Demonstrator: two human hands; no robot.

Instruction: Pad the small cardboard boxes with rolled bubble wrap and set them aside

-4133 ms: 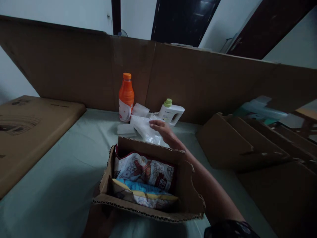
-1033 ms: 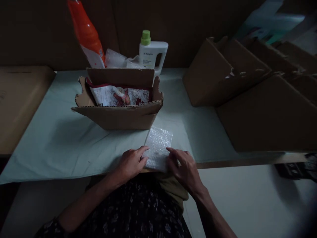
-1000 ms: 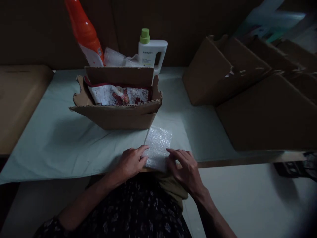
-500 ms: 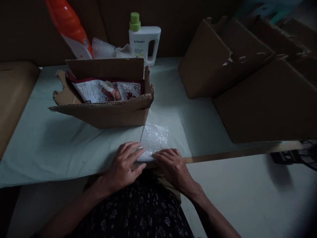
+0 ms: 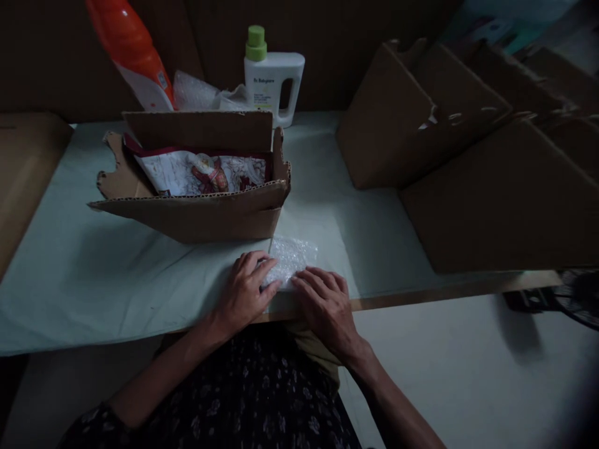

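Cardboard (image 5: 30,181) first, a brown slab far left of the hands, cut off by the edge of view. Next, an orange bottle (image 5: 128,47), well beyond the left hand (image 5: 246,290), top out of sight, its label patch too fine to read. Nearer, just past that hand, sits an open box (image 5: 201,218); inside, a printed bag (image 5: 175,171) pokes up, its dark red lettering half hidden by the near wall. And the left hand: thumb and fingers parted, fingertips at the left edge of the bubble wrap (image 5: 292,254). Way ahead, a white bottle (image 5: 270,75) reads "Babycare", smaller lines a blur. That wrap lies right between the hands! Right hand (image 5: 327,302): fingers close together at the wrap's near edge, thumb hidden, so no telling whether it pinches. Well off to its right, brown boxes (image 5: 496,206), cut off at the edge of view.
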